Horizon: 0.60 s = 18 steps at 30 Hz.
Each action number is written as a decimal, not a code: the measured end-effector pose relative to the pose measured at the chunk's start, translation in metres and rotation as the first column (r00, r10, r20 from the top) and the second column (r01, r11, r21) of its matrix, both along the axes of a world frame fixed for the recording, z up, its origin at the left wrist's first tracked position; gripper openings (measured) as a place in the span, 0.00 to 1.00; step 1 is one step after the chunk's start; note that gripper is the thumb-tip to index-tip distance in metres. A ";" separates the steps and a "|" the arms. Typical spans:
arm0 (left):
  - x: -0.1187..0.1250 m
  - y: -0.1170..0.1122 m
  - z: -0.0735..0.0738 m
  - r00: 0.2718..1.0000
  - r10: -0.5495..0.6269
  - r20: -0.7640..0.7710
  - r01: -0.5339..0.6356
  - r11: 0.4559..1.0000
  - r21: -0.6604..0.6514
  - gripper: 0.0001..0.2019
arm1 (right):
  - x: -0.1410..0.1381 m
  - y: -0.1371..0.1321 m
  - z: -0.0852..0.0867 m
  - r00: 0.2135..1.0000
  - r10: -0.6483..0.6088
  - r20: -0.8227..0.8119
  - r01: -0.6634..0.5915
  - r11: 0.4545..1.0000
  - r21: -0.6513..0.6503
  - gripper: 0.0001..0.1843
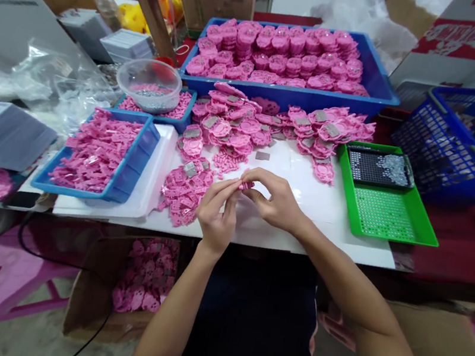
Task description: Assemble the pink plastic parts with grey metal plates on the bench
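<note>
Over the white work surface [287, 234], my left hand [219, 208] and my right hand [272, 198] meet at the fingertips. Between them they pinch a small pink plastic part [246, 185], mostly covered by fingers. Beside my left hand lies a heap of pink plastic pieces [183, 196]. Just beyond the fingers is a small pile of tiny pink parts [228, 161]. A flat grey rectangle [262, 156] rests on the white surface. Farther back, pink moulded pieces [243, 125] are piled up, some with grey plates on them.
A blue bin [152, 146] of pink parts stands left, near a clear bowl [148, 83] of small metal pieces. Behind is a large blue tray [278, 93] of stacked pink pieces. A green tray [427, 235] and a blue basket [460, 135] are right.
</note>
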State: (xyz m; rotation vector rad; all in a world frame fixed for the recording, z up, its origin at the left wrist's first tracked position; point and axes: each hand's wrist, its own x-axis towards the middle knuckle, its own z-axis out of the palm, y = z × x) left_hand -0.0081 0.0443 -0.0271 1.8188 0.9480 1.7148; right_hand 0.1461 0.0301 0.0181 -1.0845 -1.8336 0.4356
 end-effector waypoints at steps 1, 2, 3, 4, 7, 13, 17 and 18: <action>0.000 0.000 -0.001 1.000 0.005 0.005 -0.005 1.000 -0.010 0.08 | -0.001 0.000 0.000 1.000 -0.005 -0.007 0.005 1.000 -0.006 0.06; 0.000 0.000 -0.001 1.000 0.009 0.014 -0.009 1.000 -0.019 0.08 | -0.001 0.000 0.001 1.000 -0.012 -0.011 0.012 1.000 -0.008 0.06; 0.001 0.000 -0.001 1.000 0.011 0.026 -0.010 1.000 -0.028 0.08 | -0.002 0.000 0.001 1.000 -0.021 -0.014 0.021 1.000 -0.008 0.06; 0.001 0.000 -0.002 0.999 0.012 0.041 -0.010 0.999 -0.039 0.07 | -0.003 -0.001 0.001 0.999 -0.029 -0.018 0.029 1.000 -0.010 0.06; 0.002 0.001 -0.002 0.995 0.010 0.095 -0.002 0.996 -0.090 0.07 | -0.005 -0.001 0.001 0.997 -0.050 -0.063 0.045 0.997 -0.069 0.06; 0.002 0.002 -0.004 0.969 0.011 0.247 0.044 0.975 -0.217 0.07 | -0.001 -0.003 0.005 0.940 0.043 -0.338 -0.145 0.948 -0.283 0.13; 0.002 0.002 -0.006 0.941 0.017 0.337 0.101 0.939 -0.330 0.16 | 0.005 -0.004 0.010 0.985 -0.003 -0.171 -0.034 0.977 -0.210 0.12; 0.002 0.002 -0.006 0.930 0.013 0.368 0.130 0.924 -0.359 0.22 | 0.006 -0.004 0.011 0.994 -0.019 -0.108 -0.001 0.983 -0.182 0.11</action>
